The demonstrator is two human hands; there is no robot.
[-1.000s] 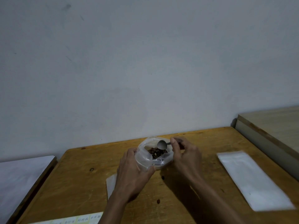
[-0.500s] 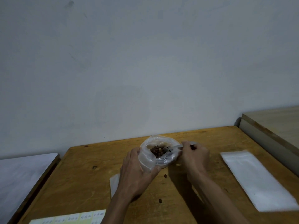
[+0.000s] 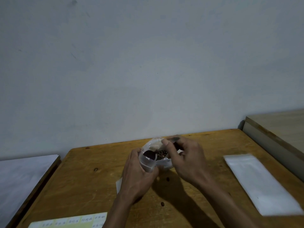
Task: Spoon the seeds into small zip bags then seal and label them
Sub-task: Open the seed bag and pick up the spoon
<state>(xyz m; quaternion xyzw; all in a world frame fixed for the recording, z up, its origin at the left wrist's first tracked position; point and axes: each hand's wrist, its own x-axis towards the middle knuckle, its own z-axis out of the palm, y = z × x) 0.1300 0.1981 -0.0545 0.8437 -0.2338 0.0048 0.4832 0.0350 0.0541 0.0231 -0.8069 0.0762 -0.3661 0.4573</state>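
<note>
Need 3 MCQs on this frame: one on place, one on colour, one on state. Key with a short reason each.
1. Where does the stack of clear bags lie on the wooden table?
A. on its right side
B. at its left edge
C. under the label sheet

2. What colour is the label sheet at the table's near edge?
A. red
B. pale yellow
C. black

3. What is the left hand doing?
A. lying flat on the table
B. gripping the clear bag of seeds
C. peeling a label

Key: 1 A, the stack lies right of both hands, apart from them. 2 B, its cells show pale yellow with small marks. 3 B, its fingers curl round the bag's side while the right hand holds the spoon at the bag's mouth.
</note>
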